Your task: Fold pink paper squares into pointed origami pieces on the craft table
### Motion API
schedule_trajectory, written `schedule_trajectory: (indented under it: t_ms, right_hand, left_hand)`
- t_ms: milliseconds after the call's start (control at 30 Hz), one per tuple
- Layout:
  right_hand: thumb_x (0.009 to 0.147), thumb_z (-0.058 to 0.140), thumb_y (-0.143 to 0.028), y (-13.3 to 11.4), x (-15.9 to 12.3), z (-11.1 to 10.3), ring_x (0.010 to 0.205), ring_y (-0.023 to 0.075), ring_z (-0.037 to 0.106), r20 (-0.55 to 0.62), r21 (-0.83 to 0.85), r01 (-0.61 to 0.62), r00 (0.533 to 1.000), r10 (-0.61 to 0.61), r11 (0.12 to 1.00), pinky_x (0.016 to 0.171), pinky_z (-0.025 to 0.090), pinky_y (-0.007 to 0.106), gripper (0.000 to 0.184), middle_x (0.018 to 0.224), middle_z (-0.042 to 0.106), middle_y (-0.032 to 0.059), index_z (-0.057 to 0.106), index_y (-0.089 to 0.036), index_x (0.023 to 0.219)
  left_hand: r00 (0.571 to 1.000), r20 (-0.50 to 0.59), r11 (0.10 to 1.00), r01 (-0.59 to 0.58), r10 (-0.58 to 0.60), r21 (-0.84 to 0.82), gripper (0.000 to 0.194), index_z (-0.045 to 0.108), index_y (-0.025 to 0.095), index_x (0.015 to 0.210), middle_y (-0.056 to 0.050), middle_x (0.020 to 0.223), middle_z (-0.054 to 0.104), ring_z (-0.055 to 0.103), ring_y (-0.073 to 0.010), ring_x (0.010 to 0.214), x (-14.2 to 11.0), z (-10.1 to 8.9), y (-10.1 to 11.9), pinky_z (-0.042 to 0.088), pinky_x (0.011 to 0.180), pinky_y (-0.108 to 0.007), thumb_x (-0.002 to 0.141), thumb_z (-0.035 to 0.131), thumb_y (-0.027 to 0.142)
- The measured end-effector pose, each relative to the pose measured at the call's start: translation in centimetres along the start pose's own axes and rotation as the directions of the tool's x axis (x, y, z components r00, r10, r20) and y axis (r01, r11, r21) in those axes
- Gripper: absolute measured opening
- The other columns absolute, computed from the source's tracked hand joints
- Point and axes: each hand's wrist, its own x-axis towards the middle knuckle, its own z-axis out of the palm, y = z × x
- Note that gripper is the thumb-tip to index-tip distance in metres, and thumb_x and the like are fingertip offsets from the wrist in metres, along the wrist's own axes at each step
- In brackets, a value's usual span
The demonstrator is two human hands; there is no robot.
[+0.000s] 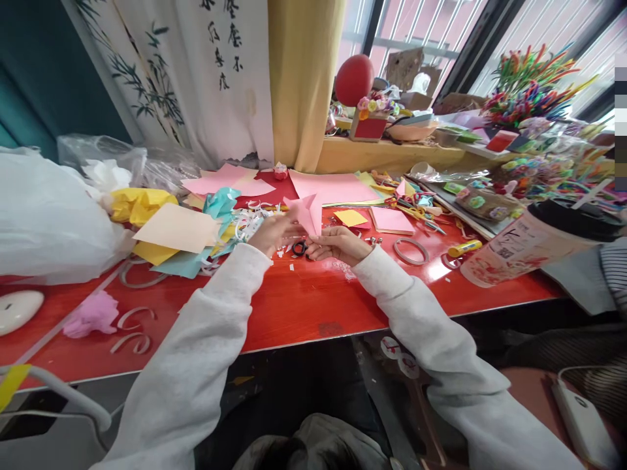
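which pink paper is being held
The folded, pointed pink paper, pinched in the right hand, with the left hand at its other side; the wide pink sheets behind it lie flat.

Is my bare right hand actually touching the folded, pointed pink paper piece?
Touching. The head view shows the right hand pinching the lower tip of the pink paper piece, with no gap between them.

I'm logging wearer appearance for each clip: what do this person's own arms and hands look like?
The sleeves are long, loose, plain light grey cloth, creased along their length and ending at the wrists. The left hand and right hand wear no gloves.
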Motion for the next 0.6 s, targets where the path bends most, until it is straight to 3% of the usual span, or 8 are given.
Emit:
schedule_trajectory:
  t_ms: [33, 100, 200, 367, 467, 533, 600]
  right_hand:
    - [0.072, 0.059, -0.025, 0.1, 0.1, 0.1, 0.065, 0.0118, 0.064, 0.017, -0.022, -0.018, 1.0, 0.018, 1.0, 0.061, 0.053, 0.02, 0.021, 0.075, 0.067, 0.0081, 0.061, -0.008, 0.084]
    - [0.072, 0.059, -0.026, 0.1, 0.1, 0.3, 0.063, 0.0114, 0.064, 0.049, -0.082, -0.056, 0.997, 0.06, 0.995, 0.06, 0.052, 0.02, 0.022, 0.074, 0.067, 0.0086, 0.061, -0.007, 0.083]
    - [0.071, 0.06, -0.027, -0.1, -0.2, 0.4, 0.062, 0.011, 0.064, 0.089, -0.16, -0.089, 0.991, 0.104, 0.983, 0.059, 0.052, 0.02, 0.024, 0.073, 0.067, 0.0085, 0.061, -0.007, 0.084]
    - [0.069, 0.062, -0.029, -1.0, -1.1, -0.4, 0.056, 0.0098, 0.062, 0.146, -0.289, -0.16, 0.967, 0.209, 0.944, 0.056, 0.051, 0.022, 0.026, 0.071, 0.067, 0.0084, 0.061, -0.007, 0.082]
    - [0.067, 0.062, -0.03, -1.4, -1.4, -0.7, 0.047, 0.0073, 0.057, 0.163, -0.4, -0.175, 0.952, 0.258, 0.9, 0.049, 0.047, 0.019, 0.027, 0.063, 0.065, 0.0062, 0.062, -0.007, 0.079]
    - [0.068, 0.061, -0.03, -1.8, -1.5, -0.6, 0.041, 0.0054, 0.052, 0.161, -0.465, -0.141, 0.957, 0.24, 0.874, 0.043, 0.043, 0.017, 0.025, 0.054, 0.062, 0.0027, 0.063, -0.007, 0.077]
    - [0.069, 0.06, -0.028, -2.1, -1.6, -0.5, 0.039, 0.0042, 0.048, 0.193, -0.524, -0.107, 0.951, 0.24, 0.845, 0.04, 0.039, 0.016, 0.022, 0.047, 0.058, 0.0, 0.064, -0.007, 0.076]
  left_hand:
    - [0.996, 0.084, 1.0, 0.015, -0.017, 0.027, 0.032, 0.056, 0.011, 0.06, -0.004, 0.054, 0.058, 0.054, -0.0101, 0.048, -0.1, 0.7, -0.5, 0.043, 0.047, -0.021, 0.059, 0.067, 0.041]
    - [0.994, 0.111, 0.999, -0.01, 0.005, 0.046, 0.029, 0.053, 0.01, 0.052, -0.001, 0.046, 0.052, 0.047, -0.0072, 0.041, -0.3, 1.8, -1.3, 0.036, 0.04, -0.02, 0.055, 0.071, 0.032]
    - [0.997, -0.029, 0.997, -0.069, 0.068, -0.037, 0.026, 0.059, 0.009, 0.068, -0.003, 0.061, 0.06, 0.055, -0.0112, 0.054, -0.3, 2.1, -1.5, 0.042, 0.047, -0.022, 0.051, 0.073, 0.024]
    - [0.975, -0.183, 0.986, -0.145, 0.127, -0.088, 0.024, 0.062, 0.008, 0.073, -0.005, 0.071, 0.063, 0.059, -0.0137, 0.067, 0.5, -1.4, 0.4, 0.048, 0.062, -0.025, 0.054, 0.071, 0.02]
    - [0.895, -0.342, 0.925, -0.352, 0.287, -0.142, 0.015, 0.06, 0.013, 0.073, -0.004, 0.078, 0.065, 0.06, -0.0139, 0.078, 0.5, -3.4, 1.8, 0.048, 0.076, -0.029, 0.063, 0.066, 0.023]
    - [0.861, -0.295, 0.896, -0.443, 0.414, -0.036, 0.016, 0.06, 0.016, 0.077, -0.003, 0.084, 0.065, 0.059, -0.0139, 0.084, 0.1, -3.5, 2.4, 0.046, 0.08, -0.03, 0.067, 0.062, 0.028]
    - [0.897, -0.118, 0.899, -0.406, 0.426, 0.162, 0.026, 0.06, 0.017, 0.087, -0.003, 0.09, 0.064, 0.058, -0.0152, 0.088, -0.2, -2.8, 2.4, 0.045, 0.079, -0.03, 0.068, 0.06, 0.035]
